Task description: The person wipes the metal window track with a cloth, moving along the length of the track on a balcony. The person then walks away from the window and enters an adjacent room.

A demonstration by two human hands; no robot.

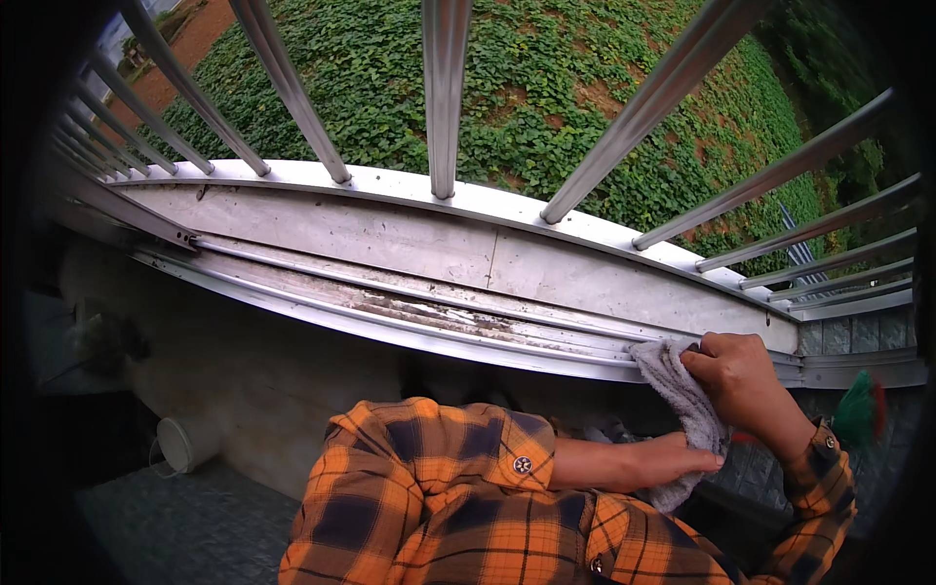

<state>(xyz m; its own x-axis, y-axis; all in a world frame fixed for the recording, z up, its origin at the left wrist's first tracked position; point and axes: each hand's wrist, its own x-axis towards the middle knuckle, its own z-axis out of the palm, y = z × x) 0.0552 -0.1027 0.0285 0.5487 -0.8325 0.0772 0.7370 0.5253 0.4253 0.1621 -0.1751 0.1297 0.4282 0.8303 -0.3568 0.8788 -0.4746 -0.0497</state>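
A grey terry cloth [691, 417] hangs between my two hands. My right hand [738, 376] grips its upper end at the right part of the aluminium sliding-window track [409, 307]. Lower down, my left hand [676, 461] holds the cloth's hanging part, thumb on top and fingers mostly hidden behind it. The cloth's top edge lies against the track. Dark dirt and whitish wet-looking patches [453, 314] mark the channel left of the cloth. A pale tiled sill [380, 234] runs just beyond the track.
Upright metal bars [446, 95] rise from a white rail [512, 201] past the sill, with green leafy plants [358, 80] outside. A white bucket [175, 444] sits on the floor at lower left. Green bristles [855, 409], perhaps a brush or broom, stand at right.
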